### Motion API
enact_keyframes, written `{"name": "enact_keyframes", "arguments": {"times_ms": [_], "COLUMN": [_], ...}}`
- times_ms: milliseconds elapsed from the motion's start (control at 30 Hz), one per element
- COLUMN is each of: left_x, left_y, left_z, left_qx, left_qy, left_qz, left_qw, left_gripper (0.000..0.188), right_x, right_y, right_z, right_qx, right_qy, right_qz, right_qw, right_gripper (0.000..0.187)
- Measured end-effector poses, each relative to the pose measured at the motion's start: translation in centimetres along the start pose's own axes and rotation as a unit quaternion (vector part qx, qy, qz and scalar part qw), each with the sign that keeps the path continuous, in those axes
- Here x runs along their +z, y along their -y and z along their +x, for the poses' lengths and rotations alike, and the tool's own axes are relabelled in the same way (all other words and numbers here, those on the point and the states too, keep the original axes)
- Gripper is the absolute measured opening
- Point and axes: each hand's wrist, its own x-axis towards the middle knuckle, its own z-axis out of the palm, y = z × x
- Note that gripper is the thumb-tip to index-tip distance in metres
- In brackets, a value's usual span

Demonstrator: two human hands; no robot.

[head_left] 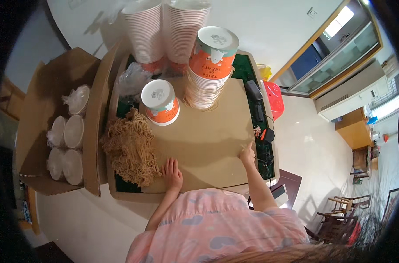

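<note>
My left hand (pixel 172 176) lies flat on the brown board (pixel 195 149) near its front edge, fingers stretched out and holding nothing. Right beside it is a tangled heap of tan string (pixel 131 149). My right hand (pixel 247 154) is at the board's right edge with its fingers drawn together; a small pale bit shows at the fingertips, too small to name. An orange and green paper bucket (pixel 163 111) stands upside down beyond the string. Behind it to the right rises a stack of upturned paper buckets (pixel 212 65), with string hanging about the lower rims.
Two tall stacks of white paper buckets (pixel 142 35) stand at the back beside crumpled clear plastic (pixel 133 82). On the left, an open carton (pixel 92 127) holds several wrapped stacks. Black adapters (pixel 254 90), cables and an orange-black device (pixel 268 135) line the right edge. A red stool (pixel 274 100) stands beyond.
</note>
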Motion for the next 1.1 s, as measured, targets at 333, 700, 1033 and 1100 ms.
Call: {"name": "enact_keyframes", "arguments": {"times_ms": [333, 700, 1033, 1100], "left_x": [-0.7, -0.4, -0.2, 0.1], "left_y": [-1.1, -0.4, -0.2, -0.1], "left_z": [0.8, -0.1, 0.1, -0.3], "left_qx": [0.011, -0.014, -0.006, -0.011], "left_qy": [0.000, -0.003, -0.009, -0.015], "left_qz": [0.006, 0.000, 0.006, 0.000], "left_qw": [1.000, 1.000, 1.000, 1.000], "left_gripper": [0.050, 0.047, 0.046, 0.046], "right_x": [0.1, -1.5, 1.6, 2.2], "right_y": [-0.7, 1.8, -2.9, -5.6], "right_z": [5.1, -0.1, -11.4, -14.5], "right_qx": [-0.014, 0.048, -0.367, -0.424], "right_qy": [-0.051, 0.004, -0.081, -0.051], "right_qz": [0.037, 0.039, 0.075, 0.075], "right_qw": [0.998, 0.998, 0.923, 0.901], "right_gripper": [0.086, 0.073, 0.058, 0.056]}}
